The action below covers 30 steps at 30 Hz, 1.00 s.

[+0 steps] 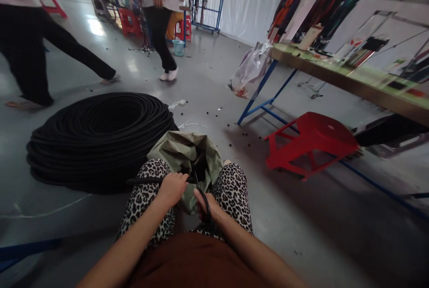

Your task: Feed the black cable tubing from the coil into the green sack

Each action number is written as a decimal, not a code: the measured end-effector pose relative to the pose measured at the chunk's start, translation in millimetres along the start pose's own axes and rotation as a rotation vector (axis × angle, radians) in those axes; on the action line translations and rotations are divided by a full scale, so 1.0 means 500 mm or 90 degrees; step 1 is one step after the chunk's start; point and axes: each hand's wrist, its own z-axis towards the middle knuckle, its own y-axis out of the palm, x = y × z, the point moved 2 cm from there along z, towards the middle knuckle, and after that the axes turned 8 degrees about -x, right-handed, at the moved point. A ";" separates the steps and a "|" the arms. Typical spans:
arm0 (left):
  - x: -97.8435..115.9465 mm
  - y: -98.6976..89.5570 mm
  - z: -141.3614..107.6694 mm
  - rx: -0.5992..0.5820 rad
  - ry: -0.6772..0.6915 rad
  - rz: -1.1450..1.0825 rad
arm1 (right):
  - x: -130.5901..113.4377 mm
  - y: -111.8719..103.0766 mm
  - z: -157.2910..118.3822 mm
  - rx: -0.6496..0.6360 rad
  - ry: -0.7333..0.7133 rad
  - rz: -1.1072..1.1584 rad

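Note:
My left hand (173, 187) is closed round a length of black cord (146, 181), which runs in from the left across my knee. In my right hand (205, 203) is a pair of scissors (207, 205) with black handles; the blades point up toward the cord's end, beside my left fingers. Whether the blades touch the cord I cannot tell. Between my knees an open olive-green sack (174, 145) stands under both hands, with dark pieces inside. A large coil of black cord (100, 145) lies on the floor to my left.
At right stand a red stool (311, 140) and a worktable (335, 67) with blue legs, a plastic bag (251, 69) hanging at its corner. Small black bits are scattered on the floor. Two people (161, 15) are on foot beyond the coil. Racks (208, 6) stand behind.

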 end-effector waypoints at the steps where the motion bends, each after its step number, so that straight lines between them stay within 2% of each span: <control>1: 0.001 -0.002 -0.001 0.005 0.000 -0.001 | -0.001 0.002 -0.002 0.003 0.011 0.000; 6: 0.002 -0.005 -0.007 0.011 -0.006 -0.003 | 0.006 0.007 0.001 -0.046 -0.012 0.023; 10: -0.006 -0.005 -0.012 0.094 -0.002 -0.015 | 0.016 0.004 0.007 -0.057 -0.047 0.027; 14: -0.021 -0.016 -0.021 0.157 -0.034 -0.017 | 0.017 0.004 0.011 -0.056 -0.042 0.018; 22: -0.041 -0.060 -0.040 0.091 -0.109 -0.020 | 0.002 0.010 -0.004 -0.056 -0.070 0.029; 27: -0.021 -0.100 -0.020 0.140 -0.090 -0.058 | -0.004 0.009 -0.014 -0.069 -0.111 0.031; 30: -0.002 -0.104 -0.003 0.141 -0.085 -0.071 | -0.004 0.007 -0.008 -0.055 -0.129 0.048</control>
